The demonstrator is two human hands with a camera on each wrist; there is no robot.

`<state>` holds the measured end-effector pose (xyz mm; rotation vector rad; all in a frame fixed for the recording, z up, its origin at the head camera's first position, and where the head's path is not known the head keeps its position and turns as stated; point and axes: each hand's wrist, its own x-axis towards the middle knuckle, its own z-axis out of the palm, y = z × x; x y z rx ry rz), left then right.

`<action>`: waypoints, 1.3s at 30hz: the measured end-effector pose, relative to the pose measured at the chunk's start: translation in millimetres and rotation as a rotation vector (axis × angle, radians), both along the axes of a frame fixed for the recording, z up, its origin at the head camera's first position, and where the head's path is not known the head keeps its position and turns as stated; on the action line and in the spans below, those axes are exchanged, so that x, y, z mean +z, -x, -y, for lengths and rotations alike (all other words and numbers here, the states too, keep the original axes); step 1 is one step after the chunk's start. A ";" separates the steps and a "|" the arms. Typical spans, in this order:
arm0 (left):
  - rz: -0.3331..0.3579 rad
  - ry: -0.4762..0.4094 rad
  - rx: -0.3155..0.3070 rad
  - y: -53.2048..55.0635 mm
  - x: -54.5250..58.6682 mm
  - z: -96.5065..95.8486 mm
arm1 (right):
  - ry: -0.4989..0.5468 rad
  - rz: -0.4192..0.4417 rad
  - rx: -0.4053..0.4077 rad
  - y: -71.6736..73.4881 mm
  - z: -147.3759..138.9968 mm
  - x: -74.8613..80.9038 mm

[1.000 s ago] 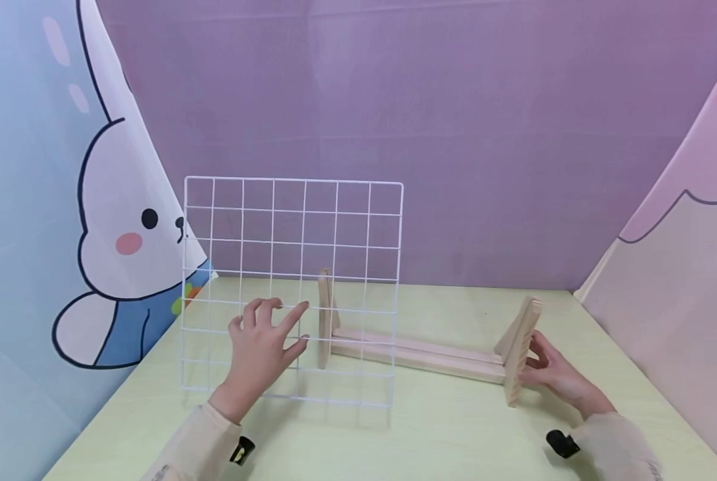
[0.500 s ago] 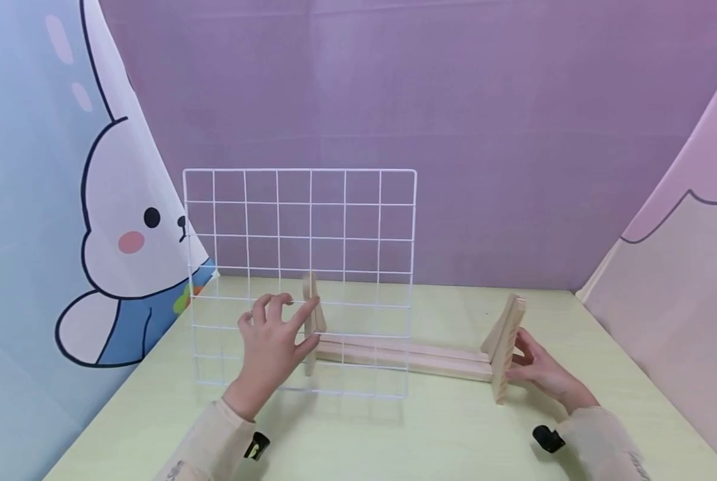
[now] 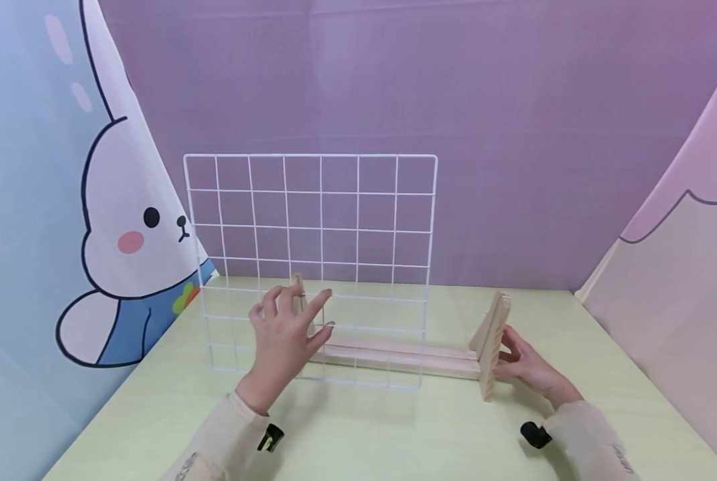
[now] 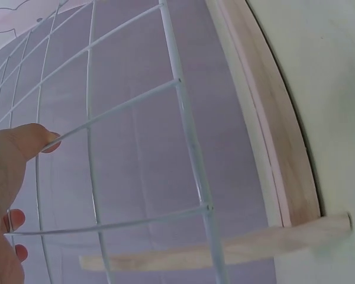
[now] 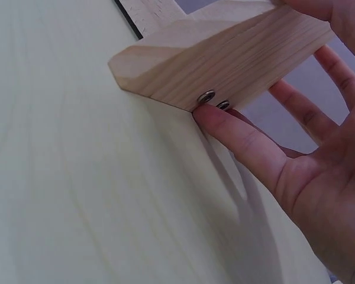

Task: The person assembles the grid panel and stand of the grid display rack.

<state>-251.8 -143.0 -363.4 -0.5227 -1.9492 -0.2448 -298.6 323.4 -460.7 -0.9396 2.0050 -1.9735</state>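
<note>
- Wire grid (image 3: 322, 228): I have it upright in front of the wooden stand (image 3: 394, 364), its lower edge seemingly just off the table (image 3: 346, 434).
- My left hand (image 3: 282, 334) pinches its wires, thumb on one side and bent fingers hooked on the other.
- My right hand (image 3: 529, 367) grips the stand's right end board (image 3: 494, 351), thumb by two screws (image 5: 206, 96), fingers along the board.
- Done, as I judge it: the stand is put together, with an end board joined to each end of the rail (image 4: 278, 118).
- Left, as I judge it: grid and stand are separate pieces; the left wrist view shows a gap between the grid's edge and the rail, so nothing is seated.
</note>
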 end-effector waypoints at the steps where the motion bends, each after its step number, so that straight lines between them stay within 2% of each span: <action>1: -0.008 -0.004 -0.004 0.6 1.0 -1.6 | -0.002 0.002 -0.002 0.5 0.7 -0.3; 5: -0.012 -0.012 -0.010 1.9 4.8 -7.8 | -0.027 0.026 -0.030 1.6 3.0 -0.7; 14: -0.054 -0.036 -0.069 5.7 11.0 -23.3 | -0.040 0.026 -0.035 5.8 8.1 -5.6; 24: -0.098 -0.061 -0.081 7.6 16.4 -37.6 | -0.038 0.039 -0.038 10.8 11.9 -11.1; 32: -0.085 -0.051 -0.056 8.0 22.5 -49.5 | -0.083 0.048 -0.105 8.3 12.1 -12.0; 39: -0.077 -0.051 -0.060 8.2 28.8 -59.2 | -0.052 0.048 -0.071 10.1 11.9 -13.7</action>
